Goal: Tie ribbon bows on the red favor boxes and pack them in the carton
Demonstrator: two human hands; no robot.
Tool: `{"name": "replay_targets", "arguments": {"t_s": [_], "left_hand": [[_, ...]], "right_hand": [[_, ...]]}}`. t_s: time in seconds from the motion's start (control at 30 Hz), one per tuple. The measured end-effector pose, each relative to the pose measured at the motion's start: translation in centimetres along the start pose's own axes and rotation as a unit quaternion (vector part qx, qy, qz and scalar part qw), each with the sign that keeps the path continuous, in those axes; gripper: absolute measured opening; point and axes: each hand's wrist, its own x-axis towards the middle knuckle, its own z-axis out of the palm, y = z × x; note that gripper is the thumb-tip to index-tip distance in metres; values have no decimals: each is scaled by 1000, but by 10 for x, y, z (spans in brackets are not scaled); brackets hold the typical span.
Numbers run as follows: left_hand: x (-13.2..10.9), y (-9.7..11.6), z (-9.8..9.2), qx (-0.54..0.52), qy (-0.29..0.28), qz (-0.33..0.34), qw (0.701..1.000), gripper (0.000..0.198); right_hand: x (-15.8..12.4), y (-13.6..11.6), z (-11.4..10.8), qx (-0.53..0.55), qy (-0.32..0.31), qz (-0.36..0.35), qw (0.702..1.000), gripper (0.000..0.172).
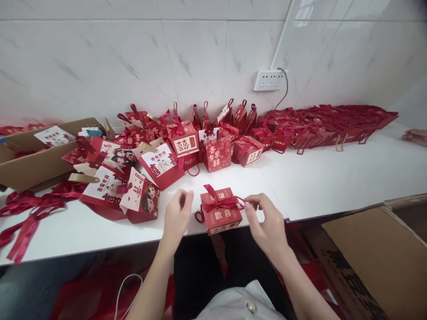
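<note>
A red gift box (pixel 223 218) with gold Chinese characters lies at the table's front edge, between my hands. Across its top runs a dark red ribbon (pixel 218 203) tied in a bow, with one loop stretching to the right. My right hand (pixel 269 224) pinches the end of that loop between thumb and forefinger. To the left of the box, my left hand (pixel 177 215) is loosely curled, thumb apart from the fingers, with nothing visible in it and not touching the box. A red cord loop (pixel 199 216) sticks out at the box's left side.
Several finished red boxes (pixel 217 154) and bags (pixel 159 164) crowd the white table (pixel 253 182) behind. Rows of red bags (pixel 316 129) line the wall rightward. Loose ribbons (pixel 36 211) and an open carton (pixel 36 164) are left; another carton (pixel 376 249) stands right. Another person's hand (pixel 415 135) shows far right.
</note>
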Motion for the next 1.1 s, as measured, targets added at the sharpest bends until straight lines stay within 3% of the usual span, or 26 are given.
{"name": "replay_targets", "arguments": {"t_s": [0.1, 0.2, 0.43, 0.57, 0.8, 1.1], "left_hand": [[-24, 3, 0, -10, -108, -34, 993, 39], [-28, 5, 8, -26, -133, -46, 990, 39], [-22, 1, 14, -78, -129, -36, 988, 33], [-21, -1, 15, -113, -101, -55, 987, 24], [-20, 3, 12, -148, -166, -72, 972, 29], [-22, -1, 11, -214, -187, -93, 954, 28]], "right_hand": [[2, 11, -4, 14, -109, 159, 981, 34], [3, 13, 4, 30, -168, 217, 961, 42], [4, 14, 17, 107, -178, 220, 953, 36], [4, 20, 18, 197, -189, 238, 932, 36], [5, 25, 22, 298, -186, 272, 896, 40], [7, 29, 24, 404, -179, 312, 841, 45]]}}
